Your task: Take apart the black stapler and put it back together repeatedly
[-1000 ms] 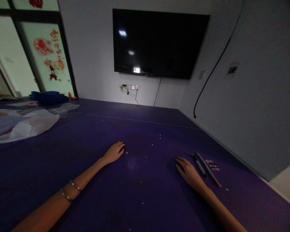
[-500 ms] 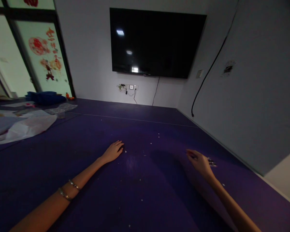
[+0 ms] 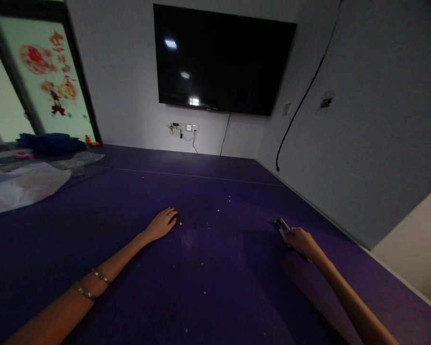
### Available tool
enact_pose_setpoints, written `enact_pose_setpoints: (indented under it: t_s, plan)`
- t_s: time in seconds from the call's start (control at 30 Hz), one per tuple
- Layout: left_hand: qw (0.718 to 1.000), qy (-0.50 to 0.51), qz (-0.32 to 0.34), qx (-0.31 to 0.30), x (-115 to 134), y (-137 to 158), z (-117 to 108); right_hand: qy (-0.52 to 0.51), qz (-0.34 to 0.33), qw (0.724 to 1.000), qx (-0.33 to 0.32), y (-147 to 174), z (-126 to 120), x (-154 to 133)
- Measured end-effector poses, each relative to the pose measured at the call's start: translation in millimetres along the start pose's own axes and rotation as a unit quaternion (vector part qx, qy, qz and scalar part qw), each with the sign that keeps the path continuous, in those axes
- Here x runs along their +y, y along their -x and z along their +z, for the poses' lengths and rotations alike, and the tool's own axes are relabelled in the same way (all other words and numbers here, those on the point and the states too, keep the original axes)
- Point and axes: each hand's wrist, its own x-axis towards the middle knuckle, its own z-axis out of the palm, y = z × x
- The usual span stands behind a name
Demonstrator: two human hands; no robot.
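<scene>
My left hand (image 3: 161, 224) lies palm down on the dark purple surface (image 3: 158, 287), its fingers stretched out and nothing in it. A tiny white scrap (image 3: 180, 224) lies just beyond its fingertips. Farther right, the fingers of my right hand (image 3: 301, 241) are closed on a narrow object with pale, shiny edges and a dark middle (image 3: 282, 227). It points forward and left from the fingers, with a thin dark piece at its far end. Its exact kind I cannot make out, and my hand covers its near part.
White specks (image 3: 218, 210) are scattered over the surface. Thin white sheeting (image 3: 32, 187), clear plastic (image 3: 81, 163) and a blue cloth-like heap (image 3: 50, 143) lie at the left. A black cable (image 3: 298, 115) hangs along the right wall. A television (image 3: 226, 62) is on the far wall.
My right hand has taken hold of the narrow shiny-edged object, which lay beside it on the surface before. My left hand stays flat. The view has swung slightly right.
</scene>
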Motion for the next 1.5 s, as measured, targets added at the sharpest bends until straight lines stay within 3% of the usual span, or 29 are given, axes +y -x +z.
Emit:
enact_pose_setpoints:
  t_s: [0.47,0.6,0.77,0.87,1.0,1.23,1.37,1.5]
  plan:
    - [1.0,-0.015,-0.012,-0.004,3,-1,-3,0.016,-0.002,1.0,0.005,2,-1,-4]
    - [0.999,-0.005,0.004,0.036,13,-5,-12,-0.011,0.01,1.0,0.028,1,2,-7]
    - [0.987,0.089,0.039,0.125,55,-25,-30,-0.046,0.01,0.997,0.06,1,-4,-26]
    - [0.972,0.186,0.042,0.137,90,-44,-38,-0.048,-0.017,0.997,0.062,4,-11,-46]
    - [0.95,0.307,0.016,0.058,137,-65,-34,-0.073,-0.061,0.993,0.065,11,-16,-77]
    - [0.881,0.463,-0.084,-0.043,204,-80,8,-0.093,-0.132,0.985,0.056,28,-16,-134]
    - [0.856,0.494,-0.129,-0.08,222,-83,13,-0.082,-0.173,0.981,0.043,40,-14,-157]
    - [0.857,0.498,-0.123,-0.054,223,-80,6,-0.03,-0.193,0.978,0.074,49,-6,-171]
